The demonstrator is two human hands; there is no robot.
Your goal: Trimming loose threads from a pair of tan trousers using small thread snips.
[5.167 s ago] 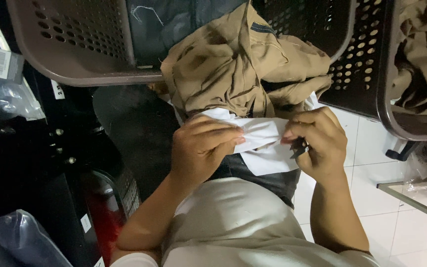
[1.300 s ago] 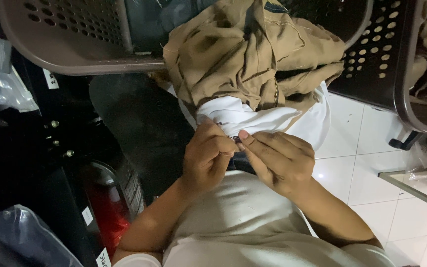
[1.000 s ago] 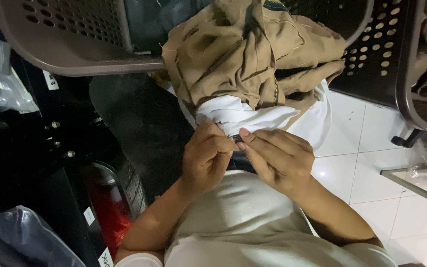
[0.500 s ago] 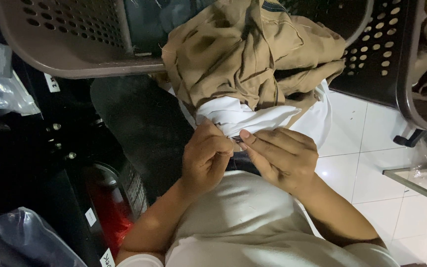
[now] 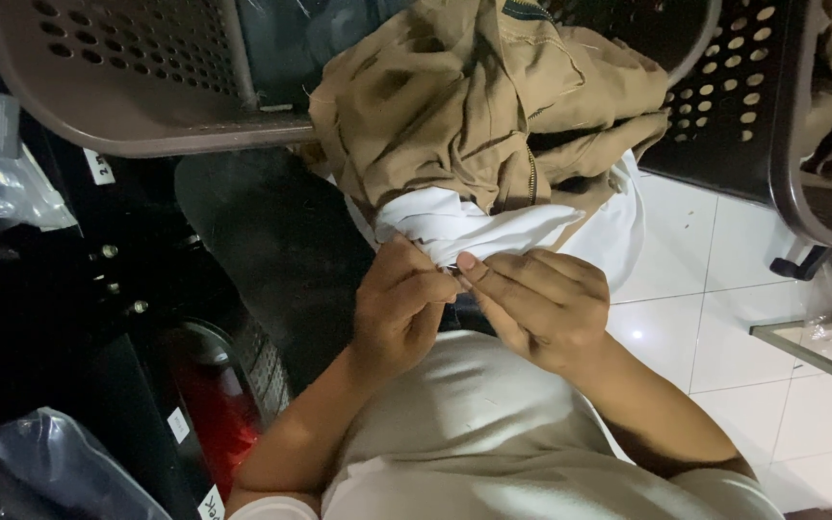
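Pinching the white fabric lining, both hands meet at frame centre. Left hand: fingers curled, thumb and forefinger closed on the lining's lower edge. Right hand: fingers bunched, thumb tip pressed against the same edge, touching the left hand's fingertips. Whether a small tool sits between the fingertips cannot be told. Lining protrudes from a crumpled tan garment lying at 12 o'clock from the hands, draped over the person's lap. Grey perforated laundry basket at 10 o'clock, its rim just beside the garment. Dark perforated basket at 2 o'clock. White tiled floor at 3 o'clock. Clear plastic bag at 8 o'clock, well apart.
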